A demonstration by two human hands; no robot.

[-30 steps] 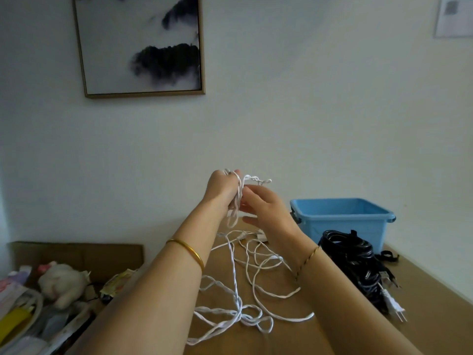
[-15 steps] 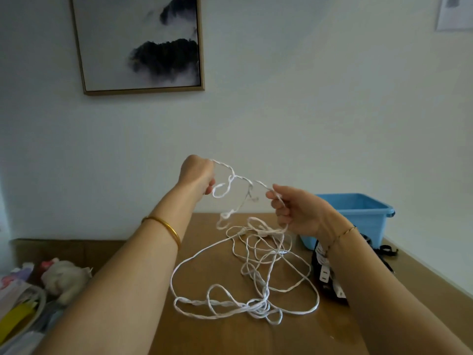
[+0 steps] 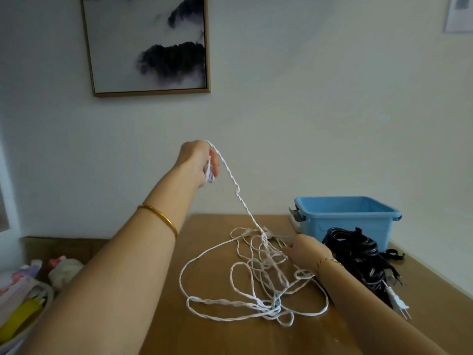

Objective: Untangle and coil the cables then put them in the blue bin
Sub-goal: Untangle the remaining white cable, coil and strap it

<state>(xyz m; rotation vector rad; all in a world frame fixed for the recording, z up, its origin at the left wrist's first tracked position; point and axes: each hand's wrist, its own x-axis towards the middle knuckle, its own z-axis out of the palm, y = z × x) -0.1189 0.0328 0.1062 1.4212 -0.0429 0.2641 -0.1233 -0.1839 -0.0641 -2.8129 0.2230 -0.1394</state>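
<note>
**White cable up in the air, blue bin waiting at the right**

The brown table (image 3: 217, 329) fills the lower centre of the frame. Above it, at the upper left, a framed picture (image 3: 148, 44) of dark misty shapes hangs on the pale wall.

The white cable (image 3: 256, 285) sprawls over the middle of the table in loose, crossing loops. One twisted strand climbs straight up out of the heap.

At the right, at the far edge of the table, sits the blue bin (image 3: 345, 216). The black cables (image 3: 355, 254) are bundled on the table just in front of it, outside the bin.

The left hand (image 3: 197, 160) is raised at centre frame. Its fingers are curled tight round a small bunch of the white cable, and that rising strand hangs from it.

The right hand (image 3: 304, 249) is low on the table, at the right edge of the tangle. Its fingers are in among the loops, and I can't tell whether it pinches a strand.

A soft toy (image 3: 65, 271) lies in the clutter at the lower left.

Small items:
- A gold bangle (image 3: 158, 219) on the left forearm.
- A thin bracelet (image 3: 329, 261) on the right wrist.
- A white plug (image 3: 399, 304) poking out at the lower right.
- A paper sheet (image 3: 459, 12) at the upper right, with print too blurred to read.
</note>
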